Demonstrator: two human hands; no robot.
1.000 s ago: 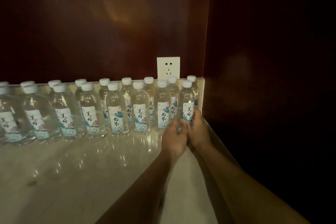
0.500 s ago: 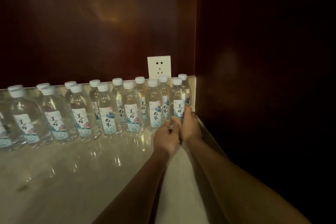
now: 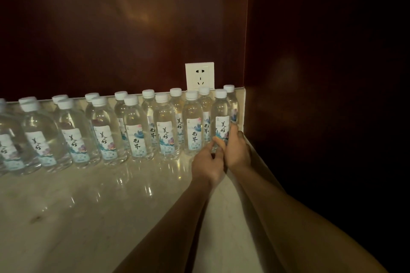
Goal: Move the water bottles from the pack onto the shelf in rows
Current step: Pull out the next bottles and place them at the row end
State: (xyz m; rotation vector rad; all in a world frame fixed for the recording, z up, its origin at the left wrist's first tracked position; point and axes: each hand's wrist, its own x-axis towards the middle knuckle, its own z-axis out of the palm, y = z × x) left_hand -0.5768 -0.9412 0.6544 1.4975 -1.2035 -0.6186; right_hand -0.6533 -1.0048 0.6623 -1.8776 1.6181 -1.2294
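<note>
Two rows of water bottles (image 3: 164, 133) stand along the shelf (image 3: 88, 217) wall; at the right end, the right hand (image 3: 237, 150) wraps the last bottle (image 3: 221, 117), left hand (image 3: 207, 163) fingertips curled against its base, best nudged flush without tipping neighbours.

Home/hotel nook: wall socket (image 3: 199, 76), marble shelf (image 3: 88, 206).

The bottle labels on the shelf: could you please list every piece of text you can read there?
"美好": label of the end bottle between both hands, and several others.
"无界": label of the neighbouring front bottle, and others.
Small print under the labels: too blurred to read.
Wall socket: no text.
</note>
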